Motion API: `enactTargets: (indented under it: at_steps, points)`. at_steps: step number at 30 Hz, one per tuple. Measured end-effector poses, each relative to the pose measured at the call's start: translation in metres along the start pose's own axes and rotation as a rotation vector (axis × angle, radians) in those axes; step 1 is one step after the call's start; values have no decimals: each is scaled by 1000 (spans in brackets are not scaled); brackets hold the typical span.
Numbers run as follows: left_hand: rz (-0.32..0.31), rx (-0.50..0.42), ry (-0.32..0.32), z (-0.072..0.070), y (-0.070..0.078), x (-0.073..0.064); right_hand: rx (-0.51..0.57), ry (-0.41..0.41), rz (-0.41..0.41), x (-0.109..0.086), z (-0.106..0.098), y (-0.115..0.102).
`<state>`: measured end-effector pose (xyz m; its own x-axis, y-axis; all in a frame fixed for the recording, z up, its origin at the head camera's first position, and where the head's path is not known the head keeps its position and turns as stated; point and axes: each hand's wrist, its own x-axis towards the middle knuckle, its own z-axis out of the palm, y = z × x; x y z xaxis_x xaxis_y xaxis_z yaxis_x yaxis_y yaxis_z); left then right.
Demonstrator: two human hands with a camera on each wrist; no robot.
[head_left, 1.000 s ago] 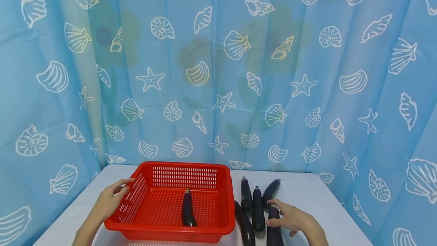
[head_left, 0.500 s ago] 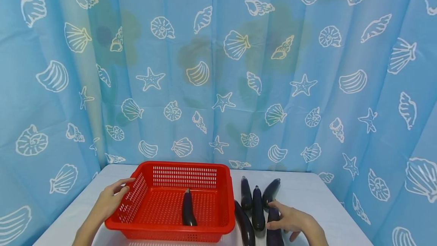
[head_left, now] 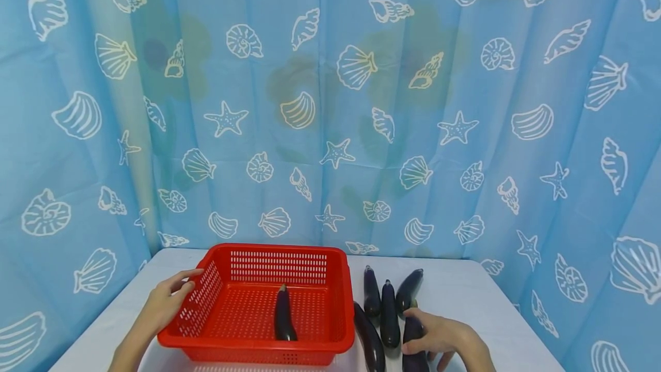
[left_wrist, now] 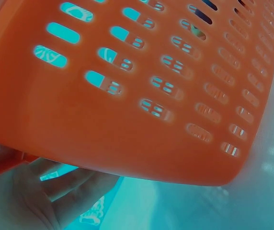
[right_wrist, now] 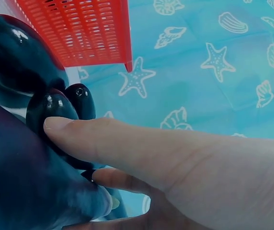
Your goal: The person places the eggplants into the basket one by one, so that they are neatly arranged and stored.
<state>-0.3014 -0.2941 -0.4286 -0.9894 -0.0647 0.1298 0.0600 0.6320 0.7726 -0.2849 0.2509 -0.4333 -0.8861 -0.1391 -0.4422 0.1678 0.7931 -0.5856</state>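
Right fingers (head_left: 419, 316) farther down eggplant (head_left: 415, 363), second eggplant (head_left: 283, 317) in basket (head_left: 242, 343)

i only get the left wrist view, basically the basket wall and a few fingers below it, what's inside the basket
Observer: In the head view, one eggplant lies inside the basket.
Operator: ok any more outside it
Observer: Yes, five more eggplants are grouped to the right of the basket.
Operator: and the right hand, what's it near
Observer: The right hand reaches over the front eggplant at the right of that group; I can't tell whether it grips it.
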Motion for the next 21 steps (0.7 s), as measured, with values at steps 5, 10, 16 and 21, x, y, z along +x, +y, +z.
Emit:
enactTargets:
  at_steps: [5,10,16,21]
  points:
    - [3,0,0,0,0,0,-5,13,-1,-10,1,-7]
    - [0,-15,-3,0,0,0,3,11,2,-11,2,-8]
    - [3,-8,2,0,0,0,30,-13,-8,-1,1,0]
    - [16,8,8,0,-1,1,46,-58,-22,4,-3,7]
